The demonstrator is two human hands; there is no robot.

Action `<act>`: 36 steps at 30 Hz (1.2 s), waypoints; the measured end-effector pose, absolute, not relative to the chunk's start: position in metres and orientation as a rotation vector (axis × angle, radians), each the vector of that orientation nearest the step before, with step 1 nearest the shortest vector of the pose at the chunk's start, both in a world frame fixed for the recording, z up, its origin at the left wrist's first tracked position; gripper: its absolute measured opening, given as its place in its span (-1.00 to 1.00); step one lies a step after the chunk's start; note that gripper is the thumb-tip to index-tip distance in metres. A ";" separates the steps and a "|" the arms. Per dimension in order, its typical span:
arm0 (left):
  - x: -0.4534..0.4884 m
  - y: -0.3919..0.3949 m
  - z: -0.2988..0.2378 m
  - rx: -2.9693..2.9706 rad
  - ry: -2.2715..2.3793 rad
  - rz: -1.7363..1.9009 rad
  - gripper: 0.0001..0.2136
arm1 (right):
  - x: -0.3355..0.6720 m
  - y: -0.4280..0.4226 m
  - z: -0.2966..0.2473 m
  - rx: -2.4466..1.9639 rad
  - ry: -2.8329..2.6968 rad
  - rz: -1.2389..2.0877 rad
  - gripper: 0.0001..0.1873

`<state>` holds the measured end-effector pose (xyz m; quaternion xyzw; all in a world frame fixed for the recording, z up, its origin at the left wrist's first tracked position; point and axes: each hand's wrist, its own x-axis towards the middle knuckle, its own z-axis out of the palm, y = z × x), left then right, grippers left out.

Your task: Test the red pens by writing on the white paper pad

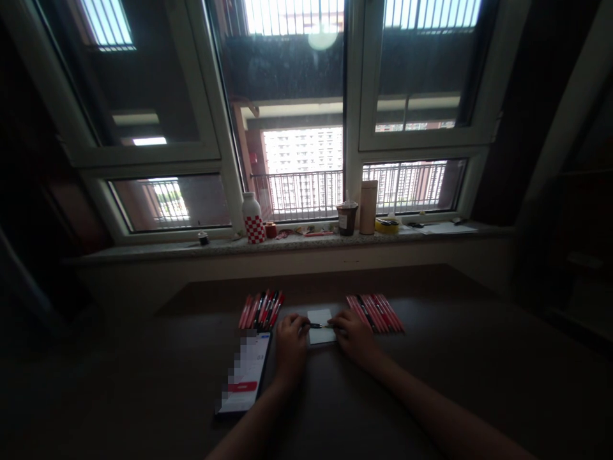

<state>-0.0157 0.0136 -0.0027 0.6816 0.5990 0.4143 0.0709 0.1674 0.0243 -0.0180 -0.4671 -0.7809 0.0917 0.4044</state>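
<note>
My left hand (pixel 290 342) and my right hand (pixel 355 337) meet over a small white pad (pixel 320 327) on the dark table (pixel 454 358). Both are closed in a pinch on the two ends of a thin pen (pixel 320 326) held level above the pad. A row of several red and black pens (pixel 261 311) lies just left of the pad. Another row of several red pens (pixel 376 312) lies just right of it, close to my right hand.
A phone with a lit screen (pixel 245 377) lies by my left forearm. On the windowsill (pixel 143 252) stand a checked bottle (pixel 253 219), a lidded drink cup (pixel 347 218), a tall tumbler (pixel 368 207), a yellow tape roll (pixel 387 225) and papers (pixel 447 228).
</note>
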 end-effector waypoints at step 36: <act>-0.011 0.012 -0.013 2.203 1.936 0.864 -0.63 | 0.172 0.024 -0.009 -1.674 -1.848 -0.140 -0.77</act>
